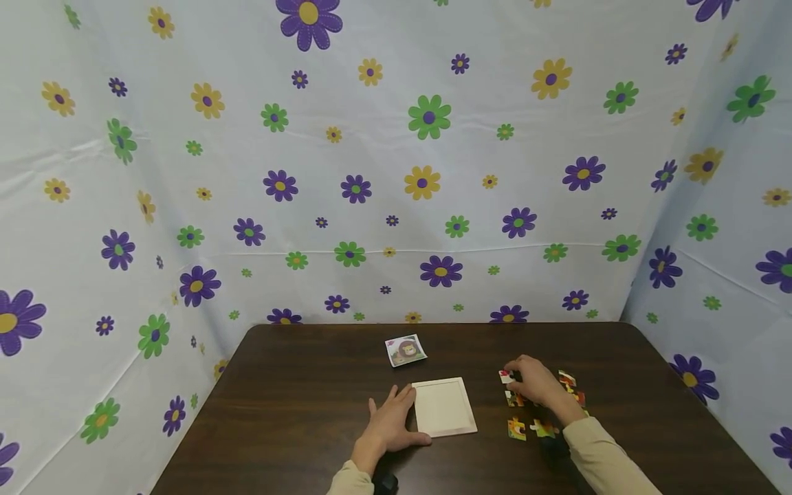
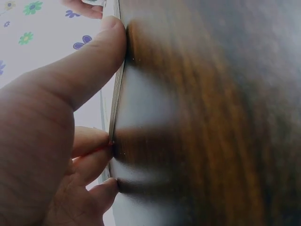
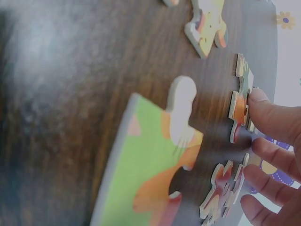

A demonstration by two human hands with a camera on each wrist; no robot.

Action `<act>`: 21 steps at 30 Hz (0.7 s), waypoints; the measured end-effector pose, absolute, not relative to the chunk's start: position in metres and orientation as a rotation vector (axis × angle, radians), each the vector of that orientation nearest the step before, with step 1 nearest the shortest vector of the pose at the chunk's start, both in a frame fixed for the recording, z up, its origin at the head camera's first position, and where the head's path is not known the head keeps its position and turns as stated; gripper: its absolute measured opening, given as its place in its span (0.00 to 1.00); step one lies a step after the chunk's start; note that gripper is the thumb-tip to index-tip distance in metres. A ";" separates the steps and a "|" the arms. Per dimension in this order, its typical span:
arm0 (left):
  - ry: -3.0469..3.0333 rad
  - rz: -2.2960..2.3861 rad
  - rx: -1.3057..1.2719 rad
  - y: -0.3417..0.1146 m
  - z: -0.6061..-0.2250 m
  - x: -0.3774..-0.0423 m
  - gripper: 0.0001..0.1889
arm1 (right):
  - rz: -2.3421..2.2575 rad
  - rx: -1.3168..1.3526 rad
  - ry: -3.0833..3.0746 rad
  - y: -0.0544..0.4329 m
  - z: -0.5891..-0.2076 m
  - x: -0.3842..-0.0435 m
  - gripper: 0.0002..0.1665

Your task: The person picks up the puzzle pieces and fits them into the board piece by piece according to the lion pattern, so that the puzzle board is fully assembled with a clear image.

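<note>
A pale square puzzle tray [image 1: 444, 407] with a raised rim lies on the table. My left hand [image 1: 391, 423] rests at its left side, thumb by the near corner and fingers near the far one. In the left wrist view the thumb [image 2: 101, 56] touches the tray's thin edge. My right hand [image 1: 538, 381] is over the loose puzzle pieces, thumb and forefinger at the two sides of a red-and-white puzzle piece [image 1: 506, 377]. The right wrist view shows a green-and-orange piece [image 3: 141, 174] close up. The right palm hides some pieces.
A small picture card [image 1: 405, 350] with a lion lies behind the tray. More pieces, such as a yellow one [image 1: 516, 429], lie around the right hand. The dark wooden table [image 1: 297, 399] ends at a flowered cloth [image 1: 371, 137] behind and at both sides.
</note>
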State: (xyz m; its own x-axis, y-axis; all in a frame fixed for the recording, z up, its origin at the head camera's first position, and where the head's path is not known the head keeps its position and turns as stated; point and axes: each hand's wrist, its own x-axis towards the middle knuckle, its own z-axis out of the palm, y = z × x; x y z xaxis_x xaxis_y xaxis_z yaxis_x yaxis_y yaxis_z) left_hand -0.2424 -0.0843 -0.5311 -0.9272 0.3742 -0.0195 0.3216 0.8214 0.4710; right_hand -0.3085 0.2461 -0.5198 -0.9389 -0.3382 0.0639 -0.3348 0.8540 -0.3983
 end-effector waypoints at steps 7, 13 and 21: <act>2.882 0.731 0.556 -0.085 -0.532 -0.242 0.50 | -0.768 -0.500 3.053 0.242 -0.522 -0.309 0.16; 2.892 0.730 0.564 -0.085 -0.532 -0.243 0.50 | -0.940 -0.448 3.114 0.236 -0.527 -0.306 0.13; 2.887 0.746 0.567 -0.086 -0.532 -0.243 0.50 | -1.249 -0.343 3.016 0.225 -0.514 -0.302 0.05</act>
State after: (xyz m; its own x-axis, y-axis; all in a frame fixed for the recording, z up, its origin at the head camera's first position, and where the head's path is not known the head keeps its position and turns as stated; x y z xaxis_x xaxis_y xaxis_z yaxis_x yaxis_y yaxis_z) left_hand -0.2428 -0.0857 -0.5320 -0.9246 0.3808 -0.0095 0.3285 0.8098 0.4861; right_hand -0.3015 0.2248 -0.5143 -0.9683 -0.1377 0.2083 -0.2446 0.6902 -0.6810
